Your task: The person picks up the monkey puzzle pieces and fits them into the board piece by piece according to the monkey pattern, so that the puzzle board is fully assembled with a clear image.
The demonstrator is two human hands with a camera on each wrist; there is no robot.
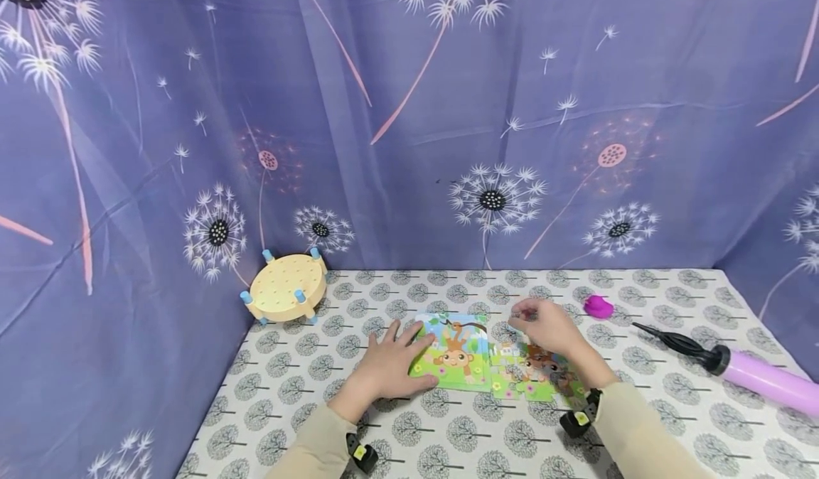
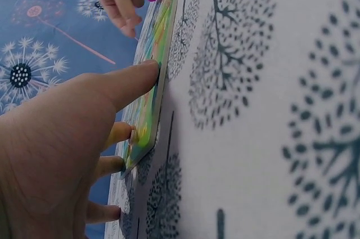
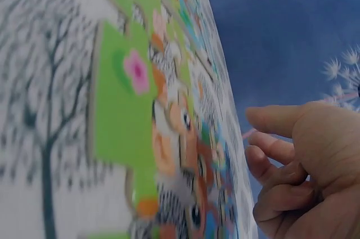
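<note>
My left hand (image 1: 393, 365) rests on the left edge of a flat picture board (image 1: 476, 376) showing a monkey hanging from a branch, its fingers spread. In the left wrist view, the thumb (image 2: 132, 81) lies along the board's near edge. To the board's right, a partly joined jigsaw puzzle (image 1: 540, 388) shows green ground, flowers and brown animal faces, with gaps where tablecloth shows. My right hand (image 1: 544, 326) hovers over the puzzle's far side, fingers loosely bent. Between its thumb and fingers (image 3: 270, 118), no piece shows. A light blue bit appears near its fingertips from above.
A magenta object (image 1: 598, 307) lies beyond my right hand. Farther right is a purple hand pump (image 1: 761, 376) with a black nozzle. A yellow pegged stand (image 1: 288, 287) with blue tips sits at the back left. Purple dandelion curtains (image 1: 397, 202) border the tree-print tablecloth (image 1: 461, 433).
</note>
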